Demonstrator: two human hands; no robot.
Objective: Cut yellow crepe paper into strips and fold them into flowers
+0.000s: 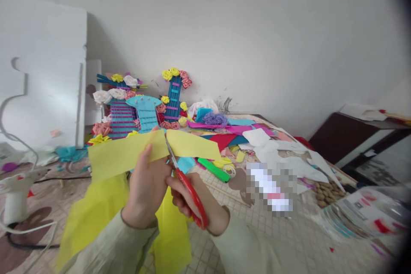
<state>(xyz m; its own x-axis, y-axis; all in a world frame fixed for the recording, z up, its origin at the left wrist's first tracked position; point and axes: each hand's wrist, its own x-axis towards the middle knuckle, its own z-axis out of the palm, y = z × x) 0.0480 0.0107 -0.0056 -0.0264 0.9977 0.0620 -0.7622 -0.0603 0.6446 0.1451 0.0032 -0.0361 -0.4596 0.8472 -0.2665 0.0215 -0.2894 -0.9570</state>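
My left hand (pixel 146 188) is closed on a long strip of yellow paper (pixel 112 156), with the thumb on its near face. In my right hand (pixel 189 190) is a pair of red-handled scissors (pixel 192 199). The blades cross the strip just right of my left fingers, and the paper is split there almost to the lower edge; whether the two parts still join I cannot tell. Below my hands lie larger yellow sheets (pixel 96 209), partly hidden by my forearms. A green utility knife (pixel 213 169) rests on the table to the right of the scissors.
A white glue gun (pixel 16 197) with its cable stands at the left. Decorated blue panels (pixel 147 111) with paper flowers lean by the wall. Coloured paper scraps (pixel 221 141) and purple yarn (pixel 215 118) lie behind. A plastic jar (pixel 362 214) lies at the right beside brown shells (pixel 326 192).
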